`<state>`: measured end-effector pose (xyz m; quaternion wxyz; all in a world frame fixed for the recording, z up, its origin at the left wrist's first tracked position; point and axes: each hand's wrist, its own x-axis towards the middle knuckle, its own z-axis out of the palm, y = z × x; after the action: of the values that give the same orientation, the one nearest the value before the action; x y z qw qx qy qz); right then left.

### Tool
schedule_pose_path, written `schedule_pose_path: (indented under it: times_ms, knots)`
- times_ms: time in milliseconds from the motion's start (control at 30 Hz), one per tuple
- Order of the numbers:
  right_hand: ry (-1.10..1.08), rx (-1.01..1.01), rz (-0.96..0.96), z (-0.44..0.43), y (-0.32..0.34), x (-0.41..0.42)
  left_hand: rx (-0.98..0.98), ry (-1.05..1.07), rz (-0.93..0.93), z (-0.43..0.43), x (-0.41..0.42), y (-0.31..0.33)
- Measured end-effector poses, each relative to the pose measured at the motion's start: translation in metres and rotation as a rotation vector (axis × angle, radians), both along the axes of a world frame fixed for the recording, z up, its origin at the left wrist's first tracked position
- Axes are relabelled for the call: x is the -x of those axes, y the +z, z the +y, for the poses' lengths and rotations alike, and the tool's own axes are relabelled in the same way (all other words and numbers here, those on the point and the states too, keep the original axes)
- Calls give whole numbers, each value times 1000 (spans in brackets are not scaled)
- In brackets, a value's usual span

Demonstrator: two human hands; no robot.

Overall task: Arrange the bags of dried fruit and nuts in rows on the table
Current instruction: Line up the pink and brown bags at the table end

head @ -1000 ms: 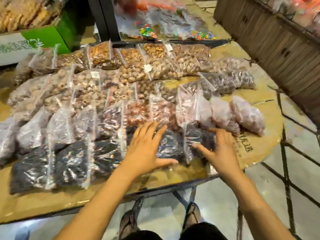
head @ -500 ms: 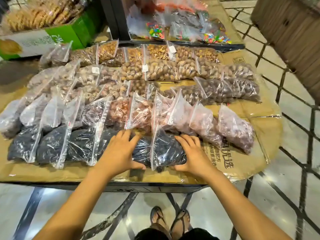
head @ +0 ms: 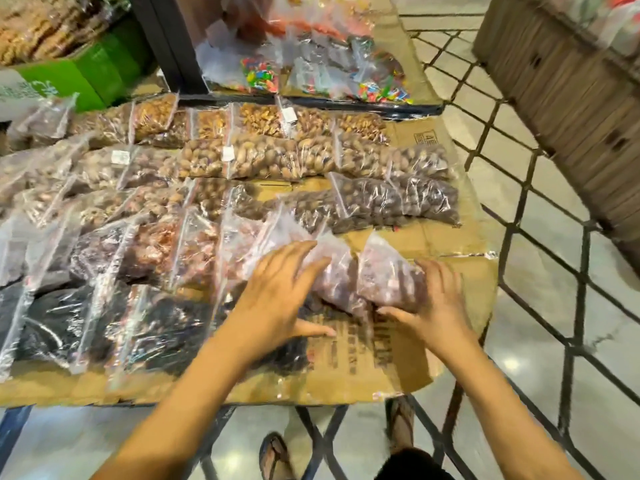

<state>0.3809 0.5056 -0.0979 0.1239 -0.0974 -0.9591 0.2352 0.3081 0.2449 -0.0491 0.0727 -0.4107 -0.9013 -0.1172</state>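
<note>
Here the pinkish bag lies lengthwise away from the person — right hand cups its outer side, fingers spread, left hand flat beside it.

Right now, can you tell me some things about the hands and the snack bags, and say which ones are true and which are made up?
1. Both hands are touching bags of pinkish fruit. True: the left hand and the right hand rest on the pinkish bags.
2. The black fruit bags are in the farthest row. False: the black bags lie in the nearest row.
3. The bags lie on cardboard. True: brown cardboard covers the table.
4. The green box sits on the right. False: the green box is at the far left.
5. Colourful candy bags lie beyond the nuts. True: the candy bags are at the back.
</note>
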Motion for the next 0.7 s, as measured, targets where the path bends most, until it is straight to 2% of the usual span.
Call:
schedule_pose_path:
  times_ms: [100, 167, 233, 400, 500, 700]
  knots:
    - [140, -27, -324, 37, -12, 24, 188, 63, -60, 47, 23, -22]
    - [280, -21, -409, 57, -19, 34, 348, 123, -118, 71, 42, -33]
    - [359, -36, -429, 66, -18, 40, 435, 147, -151, 83, 51, -38]
    - [425, -8, -346, 80, -21, 48, 506, 277, -107, 100, 44, -26]
    - [443, 75, -254, 87, -30, 52, 437, 367, -100, 94, 34, -34]
    - [363, 349, -220, 109, -37, 64, 96, 605, -57, 118, 20, -45]
